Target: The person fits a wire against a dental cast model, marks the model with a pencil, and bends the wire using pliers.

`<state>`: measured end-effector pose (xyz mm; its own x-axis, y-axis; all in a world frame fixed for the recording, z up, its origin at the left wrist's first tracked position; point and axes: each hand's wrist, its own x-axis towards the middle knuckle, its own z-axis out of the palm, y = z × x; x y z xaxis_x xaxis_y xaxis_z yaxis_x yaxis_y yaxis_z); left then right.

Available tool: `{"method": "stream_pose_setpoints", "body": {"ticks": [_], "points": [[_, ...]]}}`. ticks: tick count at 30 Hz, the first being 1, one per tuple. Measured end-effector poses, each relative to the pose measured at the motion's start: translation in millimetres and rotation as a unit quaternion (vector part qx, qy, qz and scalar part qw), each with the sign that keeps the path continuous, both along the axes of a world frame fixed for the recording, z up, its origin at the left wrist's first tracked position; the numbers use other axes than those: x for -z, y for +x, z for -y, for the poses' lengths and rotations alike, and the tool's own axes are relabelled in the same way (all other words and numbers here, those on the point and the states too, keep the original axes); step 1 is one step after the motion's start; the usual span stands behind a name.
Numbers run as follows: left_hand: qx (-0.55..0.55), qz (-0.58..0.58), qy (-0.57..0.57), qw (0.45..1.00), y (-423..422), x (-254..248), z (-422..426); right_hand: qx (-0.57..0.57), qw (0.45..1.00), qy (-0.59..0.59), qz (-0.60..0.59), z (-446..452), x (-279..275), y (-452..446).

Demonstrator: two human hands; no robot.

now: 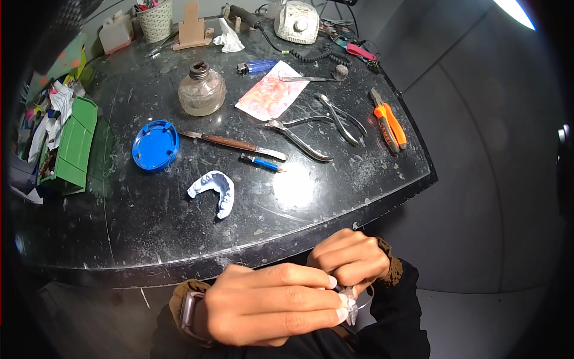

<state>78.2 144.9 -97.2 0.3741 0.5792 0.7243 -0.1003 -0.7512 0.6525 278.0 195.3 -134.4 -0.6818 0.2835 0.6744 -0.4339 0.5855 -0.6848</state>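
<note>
In front of the table edge, my left hand (272, 302) is closed, its fingertips pressed on a small clear, glossy piece (351, 306) with a thin curved edge or wire at its right. Its exact kind I cannot make out. My right hand (351, 256) is curled into a fist right behind it, close to the same piece; what its fingers grip is hidden. Nearest on the table lies a pale blue-white horseshoe-shaped dental model (222, 190). Beyond it are a blue pencil stub (263, 163) and a wooden-handled knife (233, 143).
Two metal pliers (299, 140) and orange-handled cutters (388, 122) lie right. A glass burner bottle (202, 93), blue lid (155, 145) and stained paper (274, 90) sit farther back. A green bin (75, 146) stands left; a white device (297, 23) with coiled cord is behind.
</note>
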Motion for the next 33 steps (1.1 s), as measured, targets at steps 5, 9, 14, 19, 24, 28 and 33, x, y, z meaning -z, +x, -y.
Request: {"method": "stream_pose_setpoints", "body": {"ticks": [5,9,14,19,24,28,33], "points": [[-0.05,0.005,0.034,0.998,2,0,4,0.09,0.995,0.046,-0.008,1,-3,1],[-0.055,-0.011,0.025,0.998,-1,-2,6,0.11,0.993,0.044,0.001,3,-4,-1],[-0.083,-0.038,0.04,0.995,-2,-6,9,0.139,0.985,0.098,0.019,1,-10,1],[-0.088,-0.066,0.014,0.994,-1,-13,15,0.129,0.985,0.109,0.033,1,-11,5],[-0.148,0.008,-0.001,0.989,17,4,29,0.157,0.977,0.14,0.022,0,-10,5],[-0.147,0.013,0.008,0.989,16,5,28,0.147,0.981,0.126,0.005,0,-8,1],[-0.152,0.001,0.035,0.988,12,3,27,0.13,0.987,0.096,0.022,1,-11,1]]}}
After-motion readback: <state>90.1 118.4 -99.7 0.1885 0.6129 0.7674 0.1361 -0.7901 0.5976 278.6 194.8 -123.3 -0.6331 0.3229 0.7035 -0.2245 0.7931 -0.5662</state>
